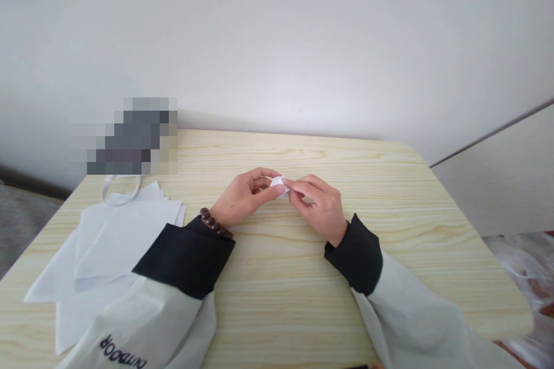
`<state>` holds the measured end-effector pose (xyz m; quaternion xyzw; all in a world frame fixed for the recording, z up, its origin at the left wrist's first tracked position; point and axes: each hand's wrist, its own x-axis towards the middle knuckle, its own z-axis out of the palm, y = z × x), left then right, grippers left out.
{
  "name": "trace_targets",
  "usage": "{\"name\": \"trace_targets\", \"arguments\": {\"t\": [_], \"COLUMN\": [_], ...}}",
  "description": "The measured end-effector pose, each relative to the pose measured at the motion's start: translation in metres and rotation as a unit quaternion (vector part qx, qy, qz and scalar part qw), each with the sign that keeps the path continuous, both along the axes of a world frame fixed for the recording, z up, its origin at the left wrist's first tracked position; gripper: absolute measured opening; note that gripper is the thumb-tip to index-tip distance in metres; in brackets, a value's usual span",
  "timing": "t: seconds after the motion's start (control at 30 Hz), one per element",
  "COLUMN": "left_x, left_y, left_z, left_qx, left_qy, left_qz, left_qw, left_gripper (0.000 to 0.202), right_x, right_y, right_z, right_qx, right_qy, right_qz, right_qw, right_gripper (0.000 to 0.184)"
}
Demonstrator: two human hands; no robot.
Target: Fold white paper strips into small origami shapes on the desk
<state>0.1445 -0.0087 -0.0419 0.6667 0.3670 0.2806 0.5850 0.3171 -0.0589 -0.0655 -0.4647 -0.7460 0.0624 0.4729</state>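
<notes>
Left hand (240,200) pinches a small white paper piece (277,187) between thumb and fingers; right hand (320,206) has its right end at the fingertips. Two-sided hold probably keeps it steady for fine finger work. Piece sits over mid worktop (268,311), well in from the edges. Overlapping sheets (125,236) lie left, likely parked to free the middle; left sleeve (186,259) overlaps them in view, so snag risk that way. White ring (118,203) at their far end. Wall (277,40) limits reach beyond far edge; more room rightward.
</notes>
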Motion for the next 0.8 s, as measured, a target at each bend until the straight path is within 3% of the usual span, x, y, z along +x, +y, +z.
{"name": "trace_targets", "arguments": {"t": [0.3,0.53,0.8], "left_x": [-0.0018,-0.0019,0.0000], "left_y": [0.0026,0.0022,0.0003], "left_z": [-0.0004,-0.0018,-0.0030], "left_qx": [-0.018,-0.035,0.016], "left_qy": [-0.036,-0.054,-0.055], "left_qz": [-0.019,-0.004,0.002], "left_qw": [0.999,0.998,0.998], "left_gripper": [0.037,0.032,0.026], "right_x": [0.0009,0.0032,0.0013], "right_y": [-0.0026,-0.0015,0.0021], "right_z": [0.0063,0.0070,0.0052], "right_qx": [-0.023,-0.084,-0.100], "right_qy": [0.056,0.076,0.084], "right_qz": [0.006,0.047,0.021], "right_qw": [0.998,0.992,0.991], "right_gripper": [0.021,0.025,0.013]}}
